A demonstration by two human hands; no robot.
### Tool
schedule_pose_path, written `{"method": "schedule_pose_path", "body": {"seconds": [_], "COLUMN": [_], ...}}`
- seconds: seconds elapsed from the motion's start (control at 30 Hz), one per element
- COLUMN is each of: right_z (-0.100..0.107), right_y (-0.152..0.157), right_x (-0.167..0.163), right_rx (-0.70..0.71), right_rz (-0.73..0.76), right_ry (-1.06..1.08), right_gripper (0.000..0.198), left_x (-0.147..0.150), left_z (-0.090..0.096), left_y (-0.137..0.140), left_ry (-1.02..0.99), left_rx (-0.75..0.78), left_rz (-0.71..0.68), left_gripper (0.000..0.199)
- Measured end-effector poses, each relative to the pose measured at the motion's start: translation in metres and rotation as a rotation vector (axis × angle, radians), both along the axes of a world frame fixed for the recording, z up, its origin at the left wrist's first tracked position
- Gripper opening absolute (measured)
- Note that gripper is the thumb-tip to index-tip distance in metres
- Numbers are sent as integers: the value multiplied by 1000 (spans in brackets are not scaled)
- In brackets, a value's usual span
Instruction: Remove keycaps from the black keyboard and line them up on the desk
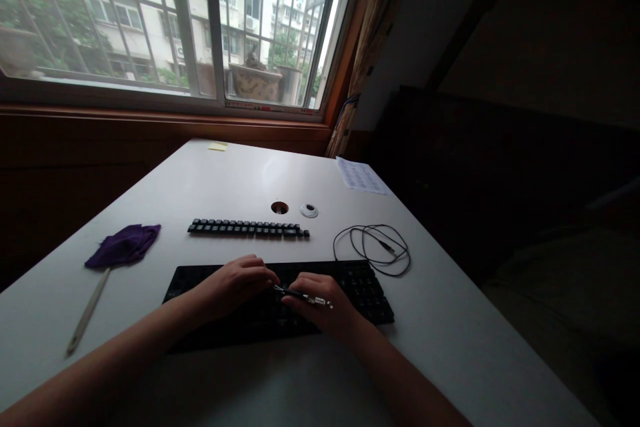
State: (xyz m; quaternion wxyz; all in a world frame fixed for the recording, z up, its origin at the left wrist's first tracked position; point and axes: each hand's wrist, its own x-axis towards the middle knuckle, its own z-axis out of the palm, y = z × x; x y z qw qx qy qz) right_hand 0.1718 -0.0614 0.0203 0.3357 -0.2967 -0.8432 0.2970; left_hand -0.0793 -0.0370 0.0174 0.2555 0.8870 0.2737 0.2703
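Note:
A black keyboard (367, 290) lies on the white desk under both of my hands. My right hand (320, 297) is closed around a slim pen-like tool (305, 296) with a dark shaft and shiny metal ends. Its thin tip points left, towards the fingers of my left hand (245, 282). That hand is curled over the middle of the keyboard, fingers together at the tool's tip; what they hold, if anything, is hidden. Behind the keyboard, removed black keycaps (247, 228) stand in two rows.
To the left lies a purple cloth (125, 245) beside a pale-handled brush or stick (89, 310). A coiled black cable (373, 250) rests at right. Farther back are a cable hole (279, 208), a round white cover (309, 211), a printed sheet (363, 177) and a yellow note (218, 146).

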Motion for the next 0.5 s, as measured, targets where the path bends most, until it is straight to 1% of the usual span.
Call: {"method": "schedule_pose_path", "body": {"seconds": [0.23, 0.5], "right_z": [-1, -1], "right_y": [1, 2], "right_x": [1, 0], "right_rx": [-65, -103], "right_rz": [-9, -60], "right_ry": [26, 45], "right_gripper": [18, 18], "left_x": [1, 3], "left_z": [3, 3], "left_y": [-2, -4], "left_ry": [19, 23], "left_rx": [56, 79], "left_rz": [-40, -11], "left_gripper": [22, 24]}}
